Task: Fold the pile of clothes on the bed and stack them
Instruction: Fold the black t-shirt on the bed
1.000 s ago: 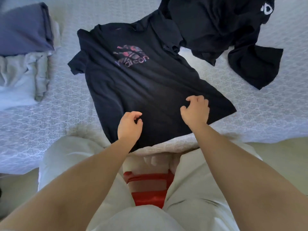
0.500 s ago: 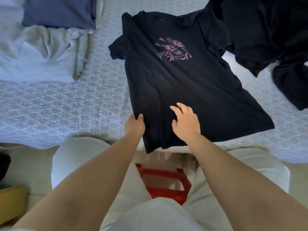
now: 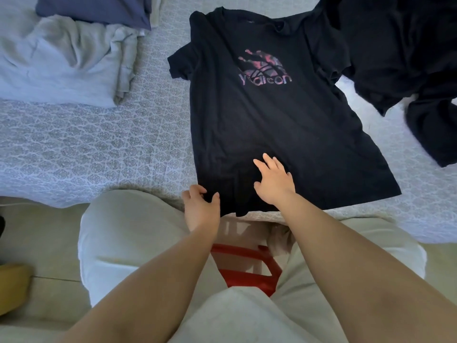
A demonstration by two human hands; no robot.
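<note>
**Soft black T-shirt laid out, ready for its first fold**

The bed (image 3: 99,149) fills the far half of the view, covered in a pale patterned spread. The black T-shirt (image 3: 272,125) lies face up on it, right of centre, collar at the far end and hem hanging just over the near edge. It is thin knit cloth: light, limp and likely to slide and wrinkle on the spread, so it should be handled by its edges and not lifted from the middle. Good places to take hold look to be the two hem corners, or a shoulder and the hem corner on the same side, to carry one side across.

At the far right lies a heap of dark clothes (image 3: 408,58), overlapping the shirt's right sleeve. At the far left sit grey clothes (image 3: 61,60) with a folded blue garment (image 3: 94,8) on top, probably the stack.

The left hand (image 3: 200,211) pinches the shirt's near left hem corner between thumb and curled fingers. The right hand (image 3: 274,184) rests flat on the lower cloth, fingers spread, holding nothing.
</note>
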